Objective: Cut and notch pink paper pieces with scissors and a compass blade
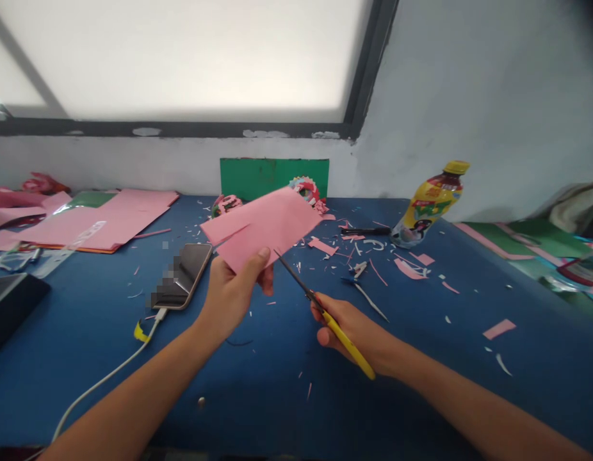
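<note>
My left hand (236,288) pinches a piece of pink paper (272,224) by its lower edge, thumb on top, and holds it raised above the blue table. A slit runs into the paper at its left side. In my right hand (349,320) is a pair of scissors (342,336) with yellow handles and dark blades. The blade tips point up and left, close to the paper's lower right edge; whether they touch it I cannot tell. The blades look closed together.
A phone (184,275) with a white cable lies left of my hands. Pink sheets (104,221) are stacked at the far left. Behind the paper stands a green board (239,176). Rightward are a black pen (366,231), a yellow-labelled bottle (428,205) and scattered paper scraps (412,267).
</note>
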Tool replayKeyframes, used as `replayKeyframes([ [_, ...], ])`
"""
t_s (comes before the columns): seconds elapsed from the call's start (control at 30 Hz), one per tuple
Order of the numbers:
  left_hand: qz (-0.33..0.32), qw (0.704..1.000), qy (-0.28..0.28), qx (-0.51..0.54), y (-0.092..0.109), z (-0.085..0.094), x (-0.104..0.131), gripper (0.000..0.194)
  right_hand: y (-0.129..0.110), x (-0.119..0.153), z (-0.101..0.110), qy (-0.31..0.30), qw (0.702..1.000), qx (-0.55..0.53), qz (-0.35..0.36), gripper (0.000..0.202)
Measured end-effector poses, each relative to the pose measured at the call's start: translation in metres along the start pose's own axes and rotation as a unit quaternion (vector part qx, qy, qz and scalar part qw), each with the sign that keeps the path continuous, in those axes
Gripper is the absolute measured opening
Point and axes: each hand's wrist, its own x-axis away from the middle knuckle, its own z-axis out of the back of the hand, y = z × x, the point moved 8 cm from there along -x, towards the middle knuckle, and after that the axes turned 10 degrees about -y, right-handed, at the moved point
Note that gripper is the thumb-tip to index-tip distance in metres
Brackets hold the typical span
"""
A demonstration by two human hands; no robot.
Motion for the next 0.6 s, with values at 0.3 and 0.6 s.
replayKeyframes([
  [0.3,0.054,0.992,-0.032,-0.113,0.005,-0.010,0.004,0.028,0.000,0.001,-0.011,-0.026,0.991,-0.126,-0.026,0.056],
  [0.6,0.051,0.992,-0.010,-0.111,0.005,-0.010,0.005,0.026,-0.009,0.007,-0.011,-0.038,0.993,-0.108,-0.005,0.066],
])
